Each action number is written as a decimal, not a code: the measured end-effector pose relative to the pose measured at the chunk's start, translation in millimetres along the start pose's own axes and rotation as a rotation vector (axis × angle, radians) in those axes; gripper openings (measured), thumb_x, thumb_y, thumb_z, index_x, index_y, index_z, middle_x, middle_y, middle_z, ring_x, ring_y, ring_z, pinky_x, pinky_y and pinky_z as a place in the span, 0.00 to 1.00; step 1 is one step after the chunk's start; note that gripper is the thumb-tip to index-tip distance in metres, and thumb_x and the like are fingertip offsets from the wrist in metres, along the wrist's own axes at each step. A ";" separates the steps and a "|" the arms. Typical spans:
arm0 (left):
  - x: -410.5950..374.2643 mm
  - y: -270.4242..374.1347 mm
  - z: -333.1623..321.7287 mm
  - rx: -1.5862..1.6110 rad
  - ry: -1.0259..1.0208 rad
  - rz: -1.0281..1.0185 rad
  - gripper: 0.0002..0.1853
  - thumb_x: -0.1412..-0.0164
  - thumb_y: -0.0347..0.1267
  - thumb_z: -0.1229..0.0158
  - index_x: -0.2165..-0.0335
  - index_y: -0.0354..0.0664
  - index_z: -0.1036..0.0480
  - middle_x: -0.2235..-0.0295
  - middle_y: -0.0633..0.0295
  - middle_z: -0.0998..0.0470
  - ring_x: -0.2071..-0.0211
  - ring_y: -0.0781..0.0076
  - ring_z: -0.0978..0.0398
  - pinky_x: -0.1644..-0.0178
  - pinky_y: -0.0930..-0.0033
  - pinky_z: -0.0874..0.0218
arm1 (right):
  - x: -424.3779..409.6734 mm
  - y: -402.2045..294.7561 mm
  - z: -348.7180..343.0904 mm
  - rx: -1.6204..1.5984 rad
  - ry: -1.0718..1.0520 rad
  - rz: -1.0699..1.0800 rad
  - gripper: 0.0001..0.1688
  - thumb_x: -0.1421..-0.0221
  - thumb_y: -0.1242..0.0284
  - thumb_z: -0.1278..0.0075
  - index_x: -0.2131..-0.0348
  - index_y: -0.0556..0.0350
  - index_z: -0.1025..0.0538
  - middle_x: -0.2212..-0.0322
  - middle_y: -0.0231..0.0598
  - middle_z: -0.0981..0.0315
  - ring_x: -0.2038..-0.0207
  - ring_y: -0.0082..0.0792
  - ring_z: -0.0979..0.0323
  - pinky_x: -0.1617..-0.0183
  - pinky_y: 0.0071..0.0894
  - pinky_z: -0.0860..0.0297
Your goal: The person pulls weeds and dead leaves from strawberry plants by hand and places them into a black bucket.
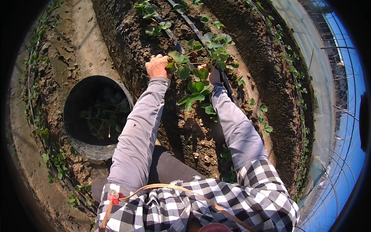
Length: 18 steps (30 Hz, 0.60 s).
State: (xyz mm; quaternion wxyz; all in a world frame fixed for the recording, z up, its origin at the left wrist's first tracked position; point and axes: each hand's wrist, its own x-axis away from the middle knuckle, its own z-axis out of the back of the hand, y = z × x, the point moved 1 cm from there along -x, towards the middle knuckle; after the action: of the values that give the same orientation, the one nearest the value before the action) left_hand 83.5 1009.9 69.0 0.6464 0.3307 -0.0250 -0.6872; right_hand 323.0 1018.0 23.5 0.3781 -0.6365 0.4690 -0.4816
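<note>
My left hand (158, 66), its fingers curled downward, is at the soil ridge (200, 139), just left of a leafy strawberry plant (183, 72). Whatever may lie under its fingers is hidden. Leaves partly cover my right hand (213, 74), which is by the stems of a strawberry plant (218, 47) beside a black drip tube (191, 24). Thin stems stretch between the two hands, but I cannot tell whether either one grips them. More strawberry leaves (194, 97) grow between my forearms.
A black bucket (98, 79) with cut leaves and stems (105, 116) inside stands left of my left forearm. A dirt furrow (87, 43) runs along the left. Further planted rows (59, 165) lie on both sides. Plastic sheeting (320, 95) and wire hoops (347, 78) line the right.
</note>
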 end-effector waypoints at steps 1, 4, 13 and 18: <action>-2.9 -1.2 -0.1 0.006 -0.007 0.003 0.13 0.76 0.37 0.38 0.83 0.55 0.32 0.80 0.72 0.35 0.72 0.71 0.33 0.72 0.67 0.48 | -0.3 3.0 -1.5 0.016 0.020 0.023 0.07 0.55 0.81 0.52 0.70 0.66 0.29 0.74 0.38 0.29 0.74 0.25 0.30 0.68 0.21 0.32; -5.6 -11.8 -7.4 0.102 0.040 -0.060 0.17 0.77 0.37 0.38 0.77 0.55 0.31 0.77 0.71 0.35 0.71 0.69 0.34 0.71 0.67 0.48 | -2.8 4.3 -4.1 0.305 0.110 0.099 0.06 0.56 0.80 0.50 0.72 0.64 0.28 0.74 0.36 0.29 0.75 0.23 0.31 0.69 0.20 0.32; -22.3 -16.7 -13.2 0.228 -0.151 -0.084 0.13 0.71 0.28 0.42 0.77 0.42 0.31 0.77 0.60 0.32 0.75 0.62 0.32 0.71 0.74 0.40 | -9.2 16.5 0.9 0.116 0.128 0.105 0.10 0.59 0.69 0.43 0.77 0.57 0.26 0.83 0.29 0.29 0.81 0.20 0.34 0.75 0.20 0.37; -0.5 -23.2 -18.3 0.164 -0.015 -0.172 0.09 0.68 0.35 0.40 0.80 0.49 0.28 0.78 0.69 0.30 0.73 0.67 0.30 0.70 0.68 0.37 | -4.7 17.3 -1.4 0.449 0.165 0.233 0.13 0.59 0.62 0.45 0.78 0.52 0.25 0.84 0.32 0.29 0.81 0.24 0.32 0.73 0.21 0.36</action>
State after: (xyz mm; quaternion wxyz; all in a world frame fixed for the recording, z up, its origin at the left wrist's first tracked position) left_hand 72.1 1021.4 44.2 0.5555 0.3782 -0.0578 -0.7382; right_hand 317.2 1017.7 6.4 0.5233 -0.4369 0.4497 -0.5770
